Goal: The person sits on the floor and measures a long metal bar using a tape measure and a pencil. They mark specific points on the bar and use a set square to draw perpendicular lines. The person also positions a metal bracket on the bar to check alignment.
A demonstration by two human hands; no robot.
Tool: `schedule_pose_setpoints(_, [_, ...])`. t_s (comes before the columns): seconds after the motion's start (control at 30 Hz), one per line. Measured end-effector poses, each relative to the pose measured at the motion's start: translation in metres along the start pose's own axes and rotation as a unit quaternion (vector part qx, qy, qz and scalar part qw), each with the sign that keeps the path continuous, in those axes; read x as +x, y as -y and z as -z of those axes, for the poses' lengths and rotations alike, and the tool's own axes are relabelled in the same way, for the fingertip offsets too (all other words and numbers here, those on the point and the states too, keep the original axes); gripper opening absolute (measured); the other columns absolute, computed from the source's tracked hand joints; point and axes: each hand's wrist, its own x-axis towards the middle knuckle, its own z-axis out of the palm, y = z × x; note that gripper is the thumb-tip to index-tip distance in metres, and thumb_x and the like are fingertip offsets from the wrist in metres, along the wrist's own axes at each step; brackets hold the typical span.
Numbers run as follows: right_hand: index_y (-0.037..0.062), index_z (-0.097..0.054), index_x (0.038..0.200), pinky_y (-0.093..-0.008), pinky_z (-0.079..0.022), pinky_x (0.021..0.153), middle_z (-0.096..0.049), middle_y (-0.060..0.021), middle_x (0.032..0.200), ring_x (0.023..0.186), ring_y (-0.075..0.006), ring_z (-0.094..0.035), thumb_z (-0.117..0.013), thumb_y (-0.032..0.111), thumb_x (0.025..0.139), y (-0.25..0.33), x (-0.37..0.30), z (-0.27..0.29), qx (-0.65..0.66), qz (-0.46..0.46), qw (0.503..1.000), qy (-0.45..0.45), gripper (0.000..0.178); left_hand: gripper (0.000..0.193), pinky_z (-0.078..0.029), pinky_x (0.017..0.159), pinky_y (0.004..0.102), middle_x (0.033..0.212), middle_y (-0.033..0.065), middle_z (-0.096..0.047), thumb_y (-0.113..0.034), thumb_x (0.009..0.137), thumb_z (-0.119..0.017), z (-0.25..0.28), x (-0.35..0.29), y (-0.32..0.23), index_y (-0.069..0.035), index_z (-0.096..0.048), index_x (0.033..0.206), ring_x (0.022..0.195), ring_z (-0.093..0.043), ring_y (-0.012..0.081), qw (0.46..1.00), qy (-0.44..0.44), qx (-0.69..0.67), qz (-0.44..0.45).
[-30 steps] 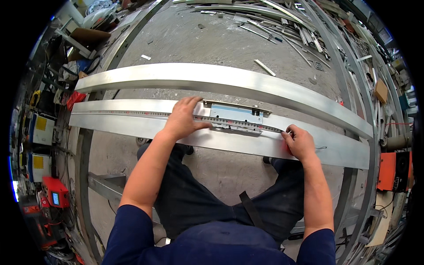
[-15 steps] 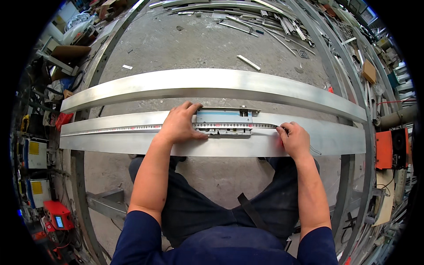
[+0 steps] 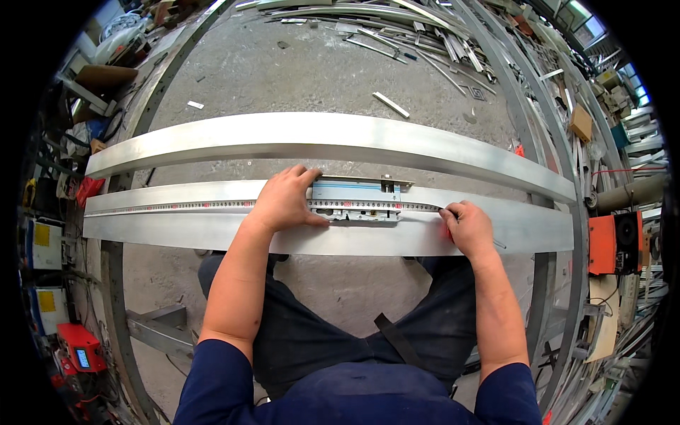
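A long silver metal bar (image 3: 425, 237) lies crosswise before me. A tape measure (image 3: 283, 205) runs along it from the left end, its strip flat on the metal. On the bar sits a rectangular metal fitting (image 3: 354, 190) with a blue stripe and cut-outs; the tape passes across it. My left hand (image 3: 285, 202) grips the fitting's left end, thumb on the near side and fingers on the far side. My right hand (image 3: 466, 225) is closed on the tape measure to the right of the fitting. Something red shows under its fingers, and a thin rod sticks out beyond.
A second silver bar (image 3: 326, 131) lies parallel behind. Grey steel rails (image 3: 545, 142) support both bars at the sides. Metal offcuts (image 3: 432, 35) lie on the far floor. A red machine (image 3: 81, 347) stands at left and an orange-red box (image 3: 615, 242) at right.
The whole view has shifted slightly, so the bars and fitting sit a little more to the left. Both hands keep their places on the fitting and the tape measure.
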Motion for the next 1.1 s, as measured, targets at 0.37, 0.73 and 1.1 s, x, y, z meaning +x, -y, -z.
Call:
schedule_pose_setpoints(0.37, [0.0091,-0.080,0.094,-0.0463,-0.054,0.079,-0.071,-0.0126,0.091,0.088,-0.0363,-0.069,-0.072,0.030,0.096,-0.002,0.003,0.001,0.005,-0.013,1.000,0.013,0.023,0.095,-0.048,0.112,0.0429,0.130,0.0123,-0.064,-0.035,0.056,-0.098,0.022,-0.019,0.034,-0.008,-0.062,0.139,0.130,-0.058,0.0340,0.999,-0.009,-0.003,0.046])
schedule_pose_setpoints(0.73, [0.0094,-0.079,0.091,-0.0475,-0.054,0.080,-0.072,-0.0125,0.092,0.090,-0.0364,-0.069,-0.071,0.032,0.095,-0.007,-0.002,0.002,0.008,0.011,0.999,0.031,0.025,0.105,-0.042,0.120,0.0457,0.138,0.0117,-0.063,-0.045,0.053,-0.100,0.013,-0.017,0.031,-0.009,-0.060,0.143,0.135,-0.053,0.0363,0.998,-0.039,0.056,-0.007])
schedule_pose_setpoints(1.1, [0.0093,-0.078,0.088,-0.0479,-0.055,0.078,-0.073,-0.0128,0.091,0.088,-0.0373,-0.070,-0.069,0.032,0.096,0.005,-0.006,0.002,-0.021,-0.003,1.000,0.009,0.026,0.096,-0.047,0.115,0.0444,0.132,0.0127,-0.064,-0.035,0.054,-0.099,0.009,-0.011,0.035,-0.003,-0.064,0.137,0.129,-0.055,0.0360,1.000,-0.017,-0.025,-0.006])
